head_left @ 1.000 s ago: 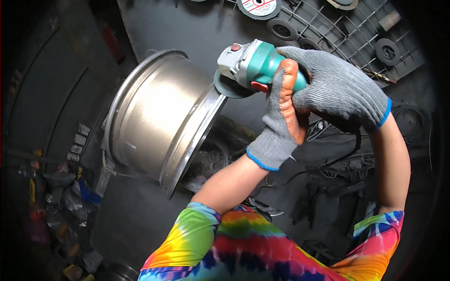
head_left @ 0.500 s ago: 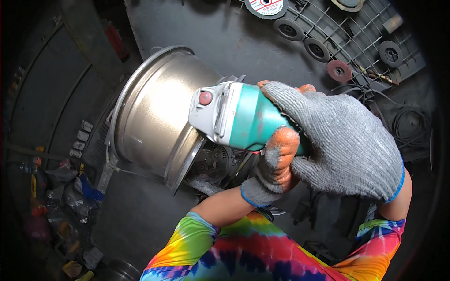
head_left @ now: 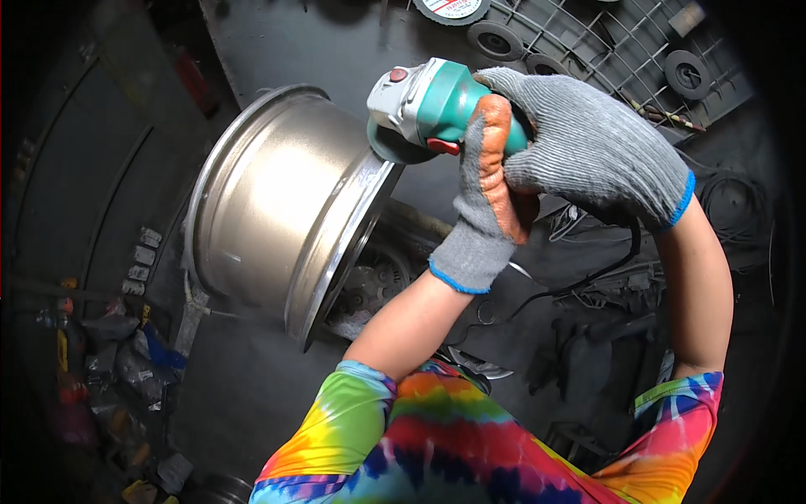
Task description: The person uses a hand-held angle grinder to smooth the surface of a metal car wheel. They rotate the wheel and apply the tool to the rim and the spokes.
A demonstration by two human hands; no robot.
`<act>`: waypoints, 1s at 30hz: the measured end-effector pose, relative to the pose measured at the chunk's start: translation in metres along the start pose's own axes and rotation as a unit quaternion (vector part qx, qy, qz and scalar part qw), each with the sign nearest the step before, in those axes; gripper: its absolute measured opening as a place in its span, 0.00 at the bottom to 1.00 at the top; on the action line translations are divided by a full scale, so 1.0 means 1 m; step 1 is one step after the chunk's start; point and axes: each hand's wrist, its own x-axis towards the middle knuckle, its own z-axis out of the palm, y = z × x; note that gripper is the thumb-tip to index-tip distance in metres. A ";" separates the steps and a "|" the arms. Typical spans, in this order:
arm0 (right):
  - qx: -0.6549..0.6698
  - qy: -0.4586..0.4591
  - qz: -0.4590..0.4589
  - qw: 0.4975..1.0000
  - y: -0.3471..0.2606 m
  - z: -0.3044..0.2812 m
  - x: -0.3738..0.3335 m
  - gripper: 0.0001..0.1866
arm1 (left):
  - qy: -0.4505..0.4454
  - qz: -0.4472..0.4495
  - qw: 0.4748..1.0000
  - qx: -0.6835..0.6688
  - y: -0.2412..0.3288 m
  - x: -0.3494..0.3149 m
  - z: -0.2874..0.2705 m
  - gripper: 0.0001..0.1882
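Observation:
A bare metal wheel rim (head_left: 264, 189) lies on its side left of centre, its barrel facing up toward me. At the far part of its right-hand lip is a green and grey angle grinder (head_left: 449, 99) with a red button. The grinder's disc (head_left: 393, 144) meets or nearly meets that lip; actual contact is hard to tell. My left hand (head_left: 487, 181), in a grey glove with orange coating, is wrapped round the near side of the grinder body. From the right, my right hand (head_left: 600, 139), gloved the same way, grips its rear end.
Abrasive discs (head_left: 495, 40) hang on a wire grid (head_left: 588, 42) at the far right. A black cord (head_left: 579, 281) trails below my hands, and coiled cable (head_left: 730, 210) lies at the right. Bags and small items (head_left: 138, 365) clutter the lower left.
Both hands have carried the grinder away from me along the rim's right lip. Its disc now shows, and my left arm reaches out farther.

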 end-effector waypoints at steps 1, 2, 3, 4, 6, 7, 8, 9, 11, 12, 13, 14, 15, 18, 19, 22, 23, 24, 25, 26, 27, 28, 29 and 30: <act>-0.035 -0.004 0.001 0.999 -0.010 -0.004 0.002 0.41 | -0.004 0.007 1.000 0.003 0.008 -0.008 -0.002 0.30; -0.051 0.010 -0.004 0.999 -0.018 -0.006 -0.002 0.40 | -0.085 0.053 0.995 0.026 0.011 -0.012 -0.014 0.28; -0.068 0.023 -0.009 0.997 -0.028 -0.007 -0.010 0.39 | -0.165 0.098 0.980 0.049 0.012 -0.014 -0.029 0.27; -0.055 0.037 -0.046 0.997 -0.033 -0.006 -0.018 0.39 | -0.187 0.102 0.977 0.023 0.007 -0.019 -0.041 0.27; -0.068 0.046 -0.062 0.995 -0.048 0.000 -0.036 0.39 | -0.134 0.072 0.988 -0.028 0.004 -0.040 -0.031 0.28; -0.063 0.047 -0.088 0.993 -0.056 0.002 -0.038 0.39 | -0.115 0.072 0.990 -0.035 0.011 -0.054 -0.021 0.28; -0.063 0.046 -0.104 0.992 -0.062 0.004 -0.043 0.39 | -0.108 0.071 0.991 -0.045 0.013 -0.064 -0.009 0.28; -0.068 0.038 -0.117 0.990 -0.066 0.004 -0.046 0.39 | -0.106 0.073 0.990 -0.053 0.016 -0.072 0.002 0.28; -0.074 0.028 -0.128 0.989 -0.069 0.009 -0.051 0.39 | -0.109 0.075 0.989 -0.063 0.019 -0.080 0.016 0.29; -0.080 0.059 -0.155 0.983 -0.066 0.014 -0.052 0.39 | -0.113 0.077 0.988 -0.067 0.021 -0.082 0.021 0.29; -0.079 0.065 -0.167 0.981 -0.064 0.015 -0.051 0.40 | -0.117 0.078 0.988 -0.071 0.023 -0.083 0.025 0.29; -0.078 0.071 -0.177 0.979 -0.063 0.015 -0.051 0.41 | -0.121 0.080 0.987 -0.073 0.025 -0.083 0.026 0.30; -0.077 0.076 -0.187 0.976 -0.062 0.016 -0.050 0.41 | -0.124 0.080 0.986 -0.076 0.026 -0.082 0.027 0.30; -0.061 0.014 -0.103 0.993 -0.064 0.006 -0.046 0.41 | -0.135 0.072 0.985 -0.084 0.023 -0.071 0.027 0.30; -0.063 0.013 -0.099 0.993 -0.063 0.005 -0.046 0.41 | -0.141 0.068 0.984 -0.089 0.021 -0.068 0.025 0.31; -0.070 0.016 -0.073 0.995 -0.051 0.007 -0.040 0.41 | -0.154 0.054 0.982 -0.096 0.013 -0.055 0.007 0.31; -0.073 0.016 -0.063 0.995 -0.046 0.007 -0.037 0.41 | -0.144 0.044 0.983 -0.101 0.011 -0.049 -0.001 0.32; -0.077 0.042 -0.072 0.994 -0.037 0.011 -0.034 0.41 | -0.128 0.021 0.986 -0.108 0.005 -0.042 -0.020 0.32; -0.070 0.042 -0.065 0.995 -0.032 0.008 -0.029 0.42 | -0.108 -0.010 0.986 -0.125 0.001 -0.038 -0.042 0.32; -0.064 0.042 -0.057 0.995 -0.028 0.006 -0.025 0.42 | -0.096 -0.036 0.984 -0.145 -0.003 -0.031 -0.061 0.32; -0.065 0.044 -0.058 0.995 -0.027 0.004 -0.020 0.42 | -0.107 -0.001 0.990 -0.097 -0.016 -0.015 -0.080 0.32; -0.069 0.043 -0.058 0.995 -0.024 0.006 -0.009 0.42 | -0.114 0.041 0.992 -0.042 -0.025 0.006 -0.099 0.31; -0.087 0.041 -0.029 0.995 -0.022 0.001 -0.013 0.42 | -0.132 0.061 0.989 -0.010 -0.049 0.023 -0.103 0.31; -0.081 0.040 -0.005 0.996 -0.023 -0.004 -0.015 0.41 | -0.150 0.083 0.985 0.022 -0.072 0.035 -0.105 0.31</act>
